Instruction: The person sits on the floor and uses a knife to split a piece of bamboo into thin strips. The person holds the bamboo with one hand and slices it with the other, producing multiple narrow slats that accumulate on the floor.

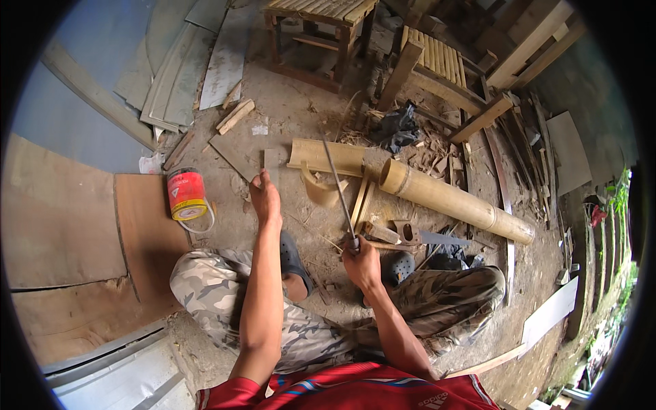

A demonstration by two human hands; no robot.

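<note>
Long blade beyond right fingers, handle wrapped within them, state of left fingers unclear

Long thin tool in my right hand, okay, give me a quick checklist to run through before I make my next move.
1. Grip on the long thin tool: ok, your right hand is closed round its handle.
2. Tool direction: ok, its tip points away from you.
3. Left hand clear of the tool: ok, it is apart, to the left.
4. Gloves: not ok, both hands are bare.
5. Saw stowed: not ok, it lies out near your right shoe.
6. Tool's sharpness: cannot tell from this view.
</note>
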